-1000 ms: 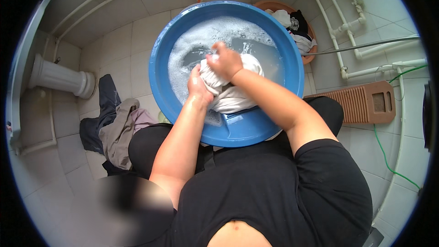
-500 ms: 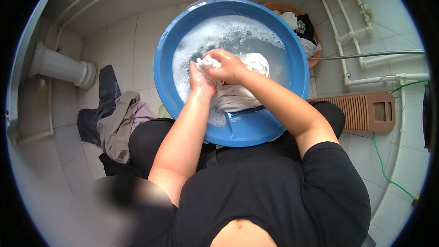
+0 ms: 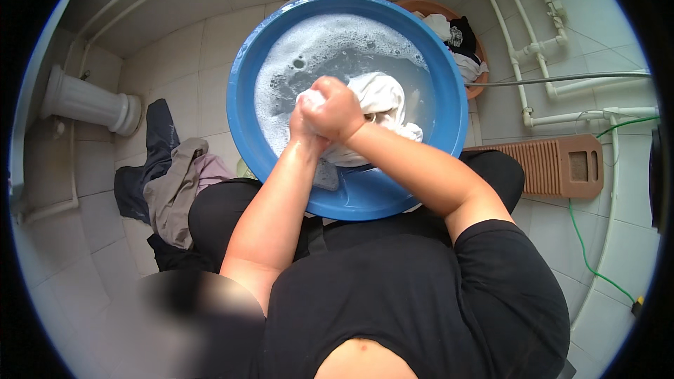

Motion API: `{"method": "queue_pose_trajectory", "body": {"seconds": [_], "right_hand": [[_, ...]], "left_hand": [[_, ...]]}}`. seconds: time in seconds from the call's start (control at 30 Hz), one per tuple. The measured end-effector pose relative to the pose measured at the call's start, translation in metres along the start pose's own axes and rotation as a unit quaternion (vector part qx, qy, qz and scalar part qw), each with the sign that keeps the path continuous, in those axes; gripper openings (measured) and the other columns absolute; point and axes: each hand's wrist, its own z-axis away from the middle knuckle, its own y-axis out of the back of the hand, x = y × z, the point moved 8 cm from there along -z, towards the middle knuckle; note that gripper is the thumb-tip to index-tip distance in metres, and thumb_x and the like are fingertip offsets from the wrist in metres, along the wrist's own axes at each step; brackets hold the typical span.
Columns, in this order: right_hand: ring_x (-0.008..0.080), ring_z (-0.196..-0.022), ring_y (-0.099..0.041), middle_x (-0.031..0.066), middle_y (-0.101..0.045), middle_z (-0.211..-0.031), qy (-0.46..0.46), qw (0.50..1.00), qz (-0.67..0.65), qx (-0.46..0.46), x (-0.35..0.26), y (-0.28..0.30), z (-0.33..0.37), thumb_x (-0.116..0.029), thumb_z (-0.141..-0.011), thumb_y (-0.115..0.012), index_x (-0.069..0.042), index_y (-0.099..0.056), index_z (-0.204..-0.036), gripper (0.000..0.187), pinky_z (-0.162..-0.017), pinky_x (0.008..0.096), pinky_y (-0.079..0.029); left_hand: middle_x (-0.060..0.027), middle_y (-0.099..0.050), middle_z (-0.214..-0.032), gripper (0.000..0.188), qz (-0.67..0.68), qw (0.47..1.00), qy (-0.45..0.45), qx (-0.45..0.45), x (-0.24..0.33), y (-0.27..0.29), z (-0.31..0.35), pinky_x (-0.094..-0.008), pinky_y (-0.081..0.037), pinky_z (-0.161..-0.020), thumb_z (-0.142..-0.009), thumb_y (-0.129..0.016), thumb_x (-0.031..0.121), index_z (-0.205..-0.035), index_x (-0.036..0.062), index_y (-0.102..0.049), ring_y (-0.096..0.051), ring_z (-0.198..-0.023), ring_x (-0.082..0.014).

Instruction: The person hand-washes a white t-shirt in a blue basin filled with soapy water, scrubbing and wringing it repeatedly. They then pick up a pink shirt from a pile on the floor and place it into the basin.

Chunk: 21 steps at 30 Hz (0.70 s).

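1. Basin (image 3: 382, 195): round, smooth, glossy blue, plastic in appearance; broad rim, flat ledge at near side.
2. Contained inside: cloudy grey water (image 3: 358, 63), bordered at far and left sides by dense white foam (image 3: 330, 30), fine-grained with scattered larger bubbles.
3. Brown washboard (image 3: 544, 165), to the right: rigid, closely ridged, with rectangular recess toward right end.
4. Orange-brown tub (image 3: 480, 49), far right: rounded, loaded with crumpled black and white fabrics (image 3: 461, 36).
5. Dark garment (image 3: 160, 126), grey-brown garment (image 3: 175, 189) and pink garment (image 3: 212, 170), at left on pale, smooth floor tiles (image 3: 165, 52): limp, wrinkled, overlapping.
6. Right hand (image 3: 337, 109): wet, fingers curled and pressed together over a gathered portion of white cloth (image 3: 381, 95).
7. Left hand (image 3: 302, 128): wet, pressed against right hand; fingers largely hidden, cannot tell exact grip.
8. White cloth, located within blue basin: soaked in appearance, bunched into soft rounded folds right of both hands, partly in water.
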Motion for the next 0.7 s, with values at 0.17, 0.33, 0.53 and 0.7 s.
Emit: {"method": "queue_pose_trajectory", "body": {"seconds": [0.17,0.33,0.53,0.7], "right_hand": [[0.0289,-0.077,-0.059,0.0107,-0.060,-0.082,0.051,0.997,0.061,0.005,0.019,-0.007,-0.003,-0.032,-0.072,-0.063,-0.009,-0.061,-0.081,0.025,-0.068,0.0373,-0.049],[0.0300,-0.091,-0.056,0.0103,-0.060,-0.093,0.074,0.950,0.302,-0.034,0.079,0.003,-0.056,-0.035,-0.076,-0.063,-0.007,-0.062,-0.087,0.030,-0.077,0.0392,-0.046],[0.0298,-0.112,-0.048,0.0145,-0.053,-0.118,0.010,0.880,0.363,-0.305,0.119,-0.027,-0.047,-0.046,-0.077,-0.059,-0.011,-0.058,-0.112,0.050,-0.093,0.0418,-0.038],[0.0301,-0.107,-0.052,0.0144,-0.053,-0.120,0.047,0.939,0.270,-0.207,0.099,-0.027,-0.052,-0.032,-0.070,-0.061,-0.003,-0.063,-0.093,0.037,-0.088,0.0384,-0.042]], "left_hand": [[-0.0106,-0.055,-0.113,0.042,0.011,0.994,0.019,0.104,-0.001,-0.001,0.003,-0.0397,-0.042,-0.092,-0.089,-0.035,0.040,-0.115,0.0114,-0.050,-0.053,-0.106,-0.0260],[-0.0156,-0.053,-0.121,0.050,0.042,0.991,-0.088,0.093,0.031,-0.006,-0.003,-0.0453,-0.038,-0.098,-0.092,-0.040,0.037,-0.123,-0.0016,-0.042,-0.053,-0.109,-0.0320],[-0.0170,-0.053,-0.117,0.039,0.037,0.966,-0.129,0.221,0.036,0.043,-0.019,-0.0430,-0.045,-0.090,-0.092,-0.042,0.026,-0.118,-0.0041,-0.044,-0.054,-0.106,-0.0301],[-0.0138,-0.054,-0.116,0.037,0.015,0.985,-0.100,0.140,0.029,0.054,-0.046,-0.0423,-0.046,-0.087,-0.093,-0.040,0.026,-0.119,-0.0004,-0.045,-0.056,-0.101,-0.0277]]}}
